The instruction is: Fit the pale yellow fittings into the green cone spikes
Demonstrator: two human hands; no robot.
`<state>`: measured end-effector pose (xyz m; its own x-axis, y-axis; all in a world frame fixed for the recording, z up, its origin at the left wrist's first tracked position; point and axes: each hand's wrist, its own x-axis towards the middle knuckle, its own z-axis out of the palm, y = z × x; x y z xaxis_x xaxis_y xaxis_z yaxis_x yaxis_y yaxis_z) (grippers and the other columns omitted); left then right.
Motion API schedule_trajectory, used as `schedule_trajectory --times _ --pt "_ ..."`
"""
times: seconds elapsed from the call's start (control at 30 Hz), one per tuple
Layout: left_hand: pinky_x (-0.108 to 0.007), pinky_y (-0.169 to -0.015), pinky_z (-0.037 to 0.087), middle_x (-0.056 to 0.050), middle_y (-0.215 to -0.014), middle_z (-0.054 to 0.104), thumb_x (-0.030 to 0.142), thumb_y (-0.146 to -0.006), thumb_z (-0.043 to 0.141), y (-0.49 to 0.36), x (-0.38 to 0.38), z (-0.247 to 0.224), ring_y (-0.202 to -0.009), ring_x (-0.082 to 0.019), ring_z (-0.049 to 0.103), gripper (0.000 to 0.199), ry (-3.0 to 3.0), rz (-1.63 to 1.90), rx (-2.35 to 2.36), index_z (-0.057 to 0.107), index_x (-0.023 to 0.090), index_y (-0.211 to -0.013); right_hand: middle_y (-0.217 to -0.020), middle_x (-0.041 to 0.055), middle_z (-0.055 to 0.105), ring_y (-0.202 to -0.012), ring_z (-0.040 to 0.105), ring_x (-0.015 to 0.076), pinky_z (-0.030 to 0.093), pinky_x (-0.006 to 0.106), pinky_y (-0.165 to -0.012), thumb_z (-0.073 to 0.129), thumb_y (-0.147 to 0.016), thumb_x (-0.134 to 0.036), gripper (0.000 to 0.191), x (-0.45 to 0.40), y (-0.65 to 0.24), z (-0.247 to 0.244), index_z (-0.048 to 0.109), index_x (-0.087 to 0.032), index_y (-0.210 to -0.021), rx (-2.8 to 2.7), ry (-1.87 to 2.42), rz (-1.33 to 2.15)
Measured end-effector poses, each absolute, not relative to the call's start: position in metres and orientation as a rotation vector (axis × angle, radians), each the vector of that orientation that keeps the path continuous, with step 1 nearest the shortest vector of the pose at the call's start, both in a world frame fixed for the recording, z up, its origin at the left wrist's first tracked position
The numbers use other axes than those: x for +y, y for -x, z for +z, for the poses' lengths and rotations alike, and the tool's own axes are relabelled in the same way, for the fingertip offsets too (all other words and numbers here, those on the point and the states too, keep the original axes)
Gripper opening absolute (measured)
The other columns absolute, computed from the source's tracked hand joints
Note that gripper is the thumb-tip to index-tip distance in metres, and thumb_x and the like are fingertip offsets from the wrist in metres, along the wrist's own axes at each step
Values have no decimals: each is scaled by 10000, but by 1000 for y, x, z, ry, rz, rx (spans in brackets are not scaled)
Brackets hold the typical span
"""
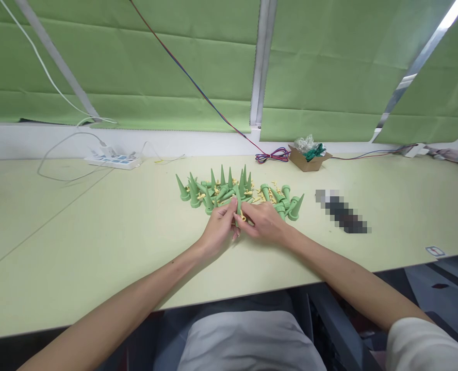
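Both hands meet above the table in front of a pile of green plastic parts. My left hand [218, 225] is closed around a green plastic spike [238, 198], whose narrow part points up and away from me. From the other side, my right hand [266, 221] pinches a small yellow plastic valve piece [243, 218] against the spike's side; the fingers partly hide where the two touch. Just beyond lie more green cone-shaped spikes [193, 195], several standing upright and others on their sides. Small yellow pieces [260, 196] are scattered among them. More green spikes [294, 210] lie near my right hand.
On the pale table [97, 247], a white power strip [115, 161] with cables sits back left. A coiled red-and-blue wire [272, 155] lies beside a small cardboard box [308, 162] holding plastic and green material. A blurred dark object [343, 212] is on the right.
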<state>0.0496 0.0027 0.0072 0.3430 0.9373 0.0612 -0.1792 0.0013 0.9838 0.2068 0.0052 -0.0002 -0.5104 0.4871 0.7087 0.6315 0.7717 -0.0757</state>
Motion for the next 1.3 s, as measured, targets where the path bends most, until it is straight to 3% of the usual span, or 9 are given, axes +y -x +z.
schedule_trajectory --times 0.97,1.17,1.3 --pt "-200 -345 367 26 -485 479 632 -882 578 -49 4 4 -379 -75 457 562 -1230 1049 806 499 163 -584 -584 -33 501 -481 381 109 213 269 -488 431 -1001 -282 219 6 -205 0 441 -204 -797 -2222 811 -180" --pt "-203 -322 326 28 -500 464 624 -897 558 -50 3 5 -364 -76 453 562 -1261 1064 853 453 173 -579 -552 -63 421 -467 320 93 230 255 -498 459 -991 -302 273 6 -203 1 382 -217 -743 -2150 868 15" --pt "-212 -303 309 31 -585 494 599 -898 571 -50 1 8 -347 -72 444 476 -1291 1080 910 503 180 -683 -553 -72 383 -476 318 90 261 242 -511 461 -999 -365 340 8 -204 0 339 -222 -716 -2068 914 235"
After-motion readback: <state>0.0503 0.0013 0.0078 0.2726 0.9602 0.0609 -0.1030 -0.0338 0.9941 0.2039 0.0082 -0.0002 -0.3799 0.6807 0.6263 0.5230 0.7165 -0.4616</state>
